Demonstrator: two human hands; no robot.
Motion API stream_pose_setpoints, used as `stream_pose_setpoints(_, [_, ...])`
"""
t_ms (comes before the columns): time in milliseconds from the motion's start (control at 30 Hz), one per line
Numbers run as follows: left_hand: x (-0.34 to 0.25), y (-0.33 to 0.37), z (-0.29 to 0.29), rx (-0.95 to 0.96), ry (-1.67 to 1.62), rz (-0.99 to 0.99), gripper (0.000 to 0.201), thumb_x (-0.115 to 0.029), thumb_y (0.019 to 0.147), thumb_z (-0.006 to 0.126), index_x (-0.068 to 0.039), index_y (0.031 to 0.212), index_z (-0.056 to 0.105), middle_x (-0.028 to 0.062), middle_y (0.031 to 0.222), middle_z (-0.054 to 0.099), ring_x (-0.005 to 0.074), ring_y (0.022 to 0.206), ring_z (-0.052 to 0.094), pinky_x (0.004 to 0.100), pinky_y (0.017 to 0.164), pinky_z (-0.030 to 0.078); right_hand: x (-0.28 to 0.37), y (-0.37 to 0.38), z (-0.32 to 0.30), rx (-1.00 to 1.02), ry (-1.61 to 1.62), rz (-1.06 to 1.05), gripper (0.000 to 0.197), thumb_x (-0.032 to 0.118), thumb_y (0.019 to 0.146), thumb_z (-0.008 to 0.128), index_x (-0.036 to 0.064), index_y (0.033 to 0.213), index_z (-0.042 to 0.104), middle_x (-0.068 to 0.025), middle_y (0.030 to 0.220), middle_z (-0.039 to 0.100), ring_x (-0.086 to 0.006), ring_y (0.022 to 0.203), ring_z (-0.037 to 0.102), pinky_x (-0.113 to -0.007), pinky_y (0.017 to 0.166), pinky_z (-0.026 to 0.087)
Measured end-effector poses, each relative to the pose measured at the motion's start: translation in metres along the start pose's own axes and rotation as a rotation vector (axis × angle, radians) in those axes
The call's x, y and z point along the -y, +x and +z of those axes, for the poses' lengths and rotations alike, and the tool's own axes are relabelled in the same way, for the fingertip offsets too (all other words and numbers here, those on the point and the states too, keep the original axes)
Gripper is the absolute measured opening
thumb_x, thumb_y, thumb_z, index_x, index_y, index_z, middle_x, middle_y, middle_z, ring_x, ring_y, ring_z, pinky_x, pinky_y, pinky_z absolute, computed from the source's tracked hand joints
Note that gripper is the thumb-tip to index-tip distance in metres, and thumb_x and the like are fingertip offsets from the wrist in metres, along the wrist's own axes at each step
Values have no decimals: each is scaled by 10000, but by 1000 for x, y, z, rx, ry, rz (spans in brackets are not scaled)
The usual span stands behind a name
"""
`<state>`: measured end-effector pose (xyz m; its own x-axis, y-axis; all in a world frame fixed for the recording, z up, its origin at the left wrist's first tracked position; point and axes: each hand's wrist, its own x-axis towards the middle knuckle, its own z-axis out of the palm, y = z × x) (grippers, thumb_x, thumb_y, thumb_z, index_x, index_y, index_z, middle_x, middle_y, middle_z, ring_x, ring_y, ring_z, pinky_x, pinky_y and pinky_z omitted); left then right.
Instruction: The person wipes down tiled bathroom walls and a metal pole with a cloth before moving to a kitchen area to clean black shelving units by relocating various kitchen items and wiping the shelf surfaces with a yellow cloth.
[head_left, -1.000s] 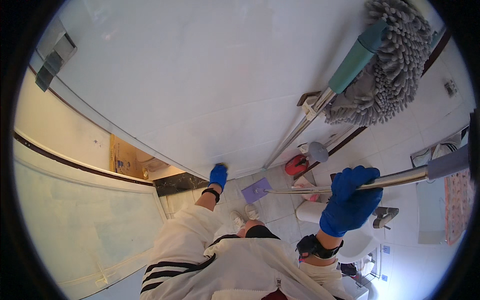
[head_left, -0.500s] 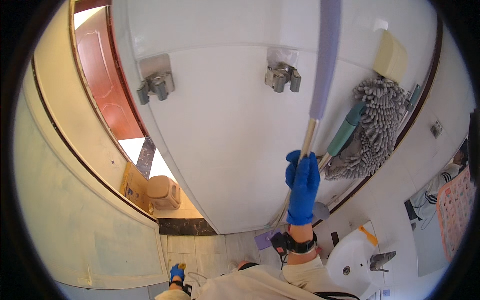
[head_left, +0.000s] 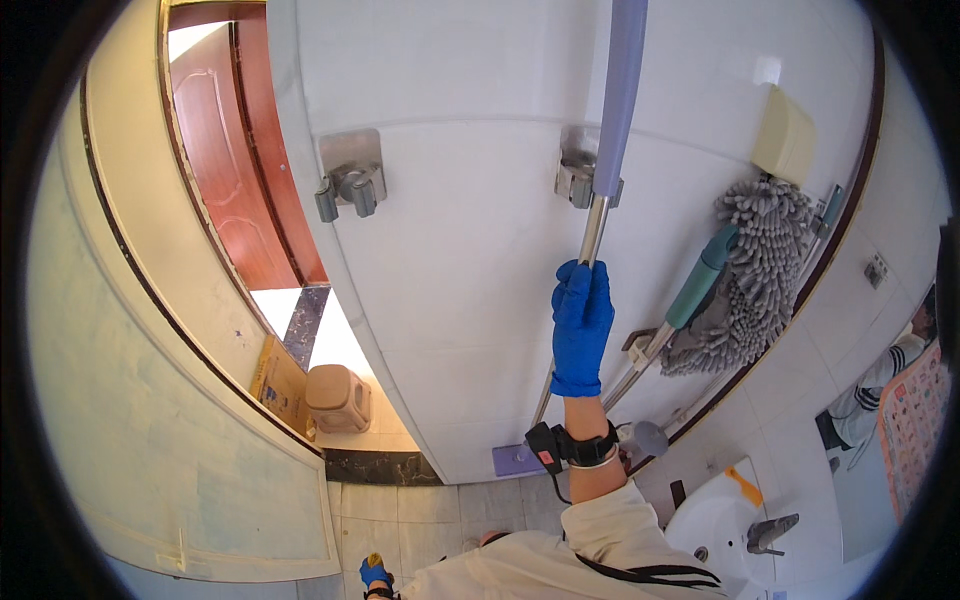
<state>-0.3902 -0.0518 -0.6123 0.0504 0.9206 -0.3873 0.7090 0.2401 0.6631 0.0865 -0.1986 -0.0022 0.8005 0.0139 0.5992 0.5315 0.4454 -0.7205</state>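
Observation:
My right hand [head_left: 583, 325], in a blue glove, is wrapped round the metal pole of a flat mop [head_left: 620, 85] with a purple grip. The pole stands nearly upright along the white wall. A flat purple head [head_left: 517, 460] shows at its lower end, by the floor. The lower tip of the purple grip overlaps the right wall clip [head_left: 574, 178]; whether it touches the clip I cannot tell. Low at the bottom edge, my gloved left hand [head_left: 375, 576] is closed on a small yellow-brown thing [head_left: 374, 560] too small to name.
A second wall clip [head_left: 352, 188] is bare. Right of the pole hang a green-handled pole [head_left: 703, 275] and a grey shaggy mop head [head_left: 765, 270]. A washbasin [head_left: 715, 515] with a tap [head_left: 772, 533] stands lower right. A brown stool [head_left: 338, 398] sits in the doorway at left.
My right hand and the mop have moved left, so its purple grip now overlaps the right wall clip. My left hand is lower in view. The whole view has shifted slightly.

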Motion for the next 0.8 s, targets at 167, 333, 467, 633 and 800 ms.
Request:
stream_pose_setpoints(167, [-4, 0, 8, 10, -285, 13, 208, -88, 774, 598, -34, 973, 629, 131, 872, 661, 211, 787, 626, 319, 681, 494, -1, 0, 2, -73, -180, -28, 211, 168, 946, 470, -32, 911, 528, -10, 700, 513, -56, 583, 388, -223, 527, 370])
stream_pose_setpoints(333, [4, 5, 7, 103, -322, 0, 272, -39, 773, 569, -33, 1043, 597, 93, 901, 648, 193, 790, 604, 320, 694, 488, -6, 1, 4, -66, -269, -78, 192, 171, 958, 440, 1, 928, 524, 14, 751, 481, -36, 602, 344, -183, 532, 320])
stream_pose_setpoints(467, [5, 6, 4, 88, -351, -37, 256, -59, 786, 573, -36, 1040, 596, 89, 887, 640, 190, 784, 600, 313, 695, 483, -7, 4, 4, -67, -315, -111, 207, 176, 960, 436, -11, 957, 526, 10, 762, 491, -41, 608, 348, -187, 536, 322])
stream_pose_setpoints(633, [-12, 3, 9, 109, -383, -227, 254, -56, 793, 564, -48, 1045, 593, 70, 872, 630, 188, 767, 592, 312, 674, 483, -5, 8, 3, -128, -374, -113, 269, 201, 944, 467, -56, 903, 534, -132, 677, 575, -144, 562, 489, -297, 541, 412])
stream_pose_setpoints(800, [8, 6, 6, 81, -555, -156, 247, -55, 798, 574, -54, 1045, 588, 58, 874, 630, 179, 776, 592, 304, 666, 484, 5, 24, 20, -139, -371, -113, 279, 220, 940, 475, -49, 901, 538, -128, 653, 573, -154, 539, 492, -306, 518, 402])
